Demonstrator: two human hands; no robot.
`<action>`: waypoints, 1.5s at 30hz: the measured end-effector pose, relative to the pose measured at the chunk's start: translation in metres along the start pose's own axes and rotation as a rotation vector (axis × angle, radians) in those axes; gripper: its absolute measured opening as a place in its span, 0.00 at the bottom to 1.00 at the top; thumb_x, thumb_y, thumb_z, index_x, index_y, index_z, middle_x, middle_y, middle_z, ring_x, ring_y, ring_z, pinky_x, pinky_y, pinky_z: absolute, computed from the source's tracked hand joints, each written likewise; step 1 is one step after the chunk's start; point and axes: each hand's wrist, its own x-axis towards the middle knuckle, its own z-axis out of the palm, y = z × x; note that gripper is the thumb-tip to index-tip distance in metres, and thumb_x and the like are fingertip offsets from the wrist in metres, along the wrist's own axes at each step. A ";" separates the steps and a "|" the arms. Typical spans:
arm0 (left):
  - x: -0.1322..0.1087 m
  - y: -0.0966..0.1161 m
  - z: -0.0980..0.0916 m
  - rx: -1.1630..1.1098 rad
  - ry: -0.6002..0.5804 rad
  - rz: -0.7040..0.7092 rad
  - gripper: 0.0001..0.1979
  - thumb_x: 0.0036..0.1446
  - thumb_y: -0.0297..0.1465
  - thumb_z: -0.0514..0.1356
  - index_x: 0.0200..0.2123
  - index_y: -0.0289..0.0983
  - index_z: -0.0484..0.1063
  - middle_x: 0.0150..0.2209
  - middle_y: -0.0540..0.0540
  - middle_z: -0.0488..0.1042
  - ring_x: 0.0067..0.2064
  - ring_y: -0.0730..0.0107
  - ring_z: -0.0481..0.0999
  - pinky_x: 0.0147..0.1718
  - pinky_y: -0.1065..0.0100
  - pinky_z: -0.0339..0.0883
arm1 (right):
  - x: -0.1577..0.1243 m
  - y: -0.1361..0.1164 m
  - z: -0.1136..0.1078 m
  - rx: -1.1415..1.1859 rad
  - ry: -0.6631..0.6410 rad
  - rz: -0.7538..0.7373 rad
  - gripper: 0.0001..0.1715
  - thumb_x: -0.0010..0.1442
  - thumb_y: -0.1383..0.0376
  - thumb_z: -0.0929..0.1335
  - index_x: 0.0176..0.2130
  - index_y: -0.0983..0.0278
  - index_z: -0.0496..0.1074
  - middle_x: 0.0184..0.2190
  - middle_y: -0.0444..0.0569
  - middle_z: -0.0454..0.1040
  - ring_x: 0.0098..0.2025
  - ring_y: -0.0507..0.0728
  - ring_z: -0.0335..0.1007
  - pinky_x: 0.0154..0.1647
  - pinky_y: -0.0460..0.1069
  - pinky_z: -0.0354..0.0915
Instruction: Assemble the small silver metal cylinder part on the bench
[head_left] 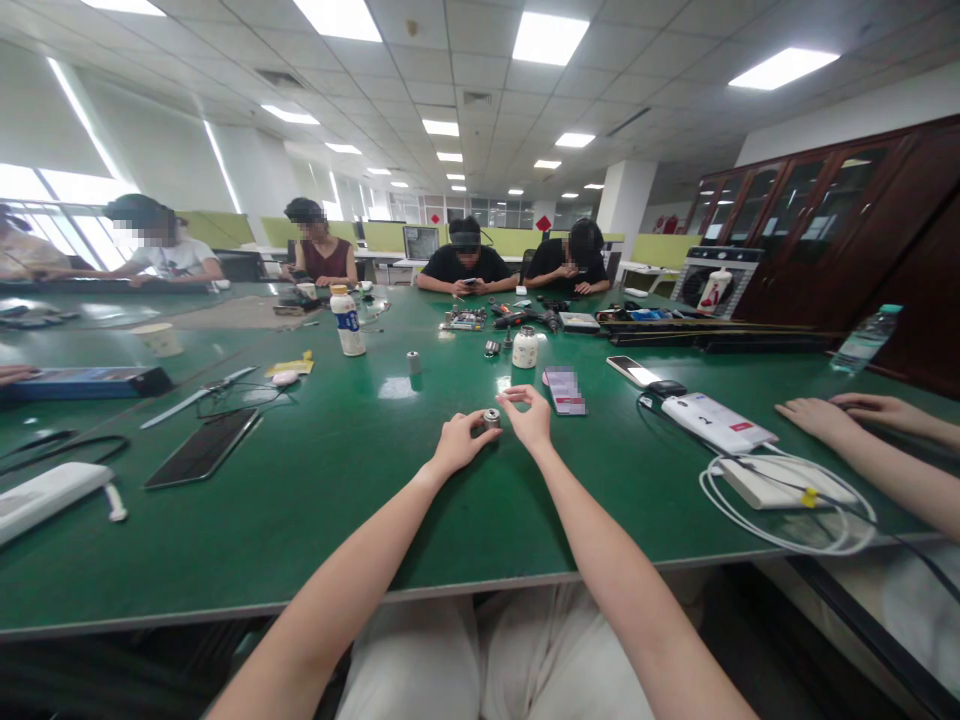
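Observation:
My left hand [459,443] is closed around a small silver metal cylinder [491,419] that stands upright on the green table [330,530]. Its thumb and fingers press on the cylinder's sides, and the top shows a small round detail. Just to the right and slightly higher, my right hand [527,418] is bent in a pinch, apart from the cylinder. Whatever lies between its fingertips is too small to make out. A second, similar metal cylinder [413,362] stands farther off to the left. Beyond my right hand are a phone [565,391] and a white patterned jar [525,348].
On the left lie a dark tablet [202,450], a knife-like blade [196,398] and a white bottle [348,322]. To the right are power banks [716,424], coiled cables [787,545] and a co-worker's hands [821,420]. Tools [525,318] and several people are across the table.

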 end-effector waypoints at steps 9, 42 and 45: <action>0.000 0.000 0.000 -0.001 -0.002 -0.020 0.22 0.58 0.44 0.62 0.53 0.43 0.74 0.43 0.47 0.82 0.47 0.57 0.76 0.50 0.59 0.66 | -0.002 0.040 -0.013 -0.362 -0.223 0.240 0.07 0.49 0.64 0.75 0.32 0.57 0.77 0.27 0.41 0.81 0.37 0.58 0.80 0.46 0.53 0.70; 0.000 -0.002 0.000 -0.007 -0.022 -0.018 0.22 0.58 0.43 0.62 0.54 0.44 0.74 0.45 0.46 0.81 0.48 0.58 0.76 0.50 0.59 0.68 | -0.003 0.002 0.005 -0.093 -0.241 -0.015 0.05 0.54 0.66 0.69 0.28 0.59 0.76 0.33 0.44 0.82 0.39 0.57 0.78 0.49 0.53 0.71; 0.000 -0.002 0.000 0.003 -0.023 -0.028 0.23 0.58 0.43 0.62 0.55 0.44 0.73 0.45 0.46 0.81 0.48 0.57 0.76 0.50 0.59 0.68 | -0.004 0.001 0.005 -0.122 -0.244 -0.017 0.05 0.54 0.65 0.70 0.27 0.59 0.76 0.32 0.44 0.82 0.40 0.58 0.78 0.49 0.53 0.70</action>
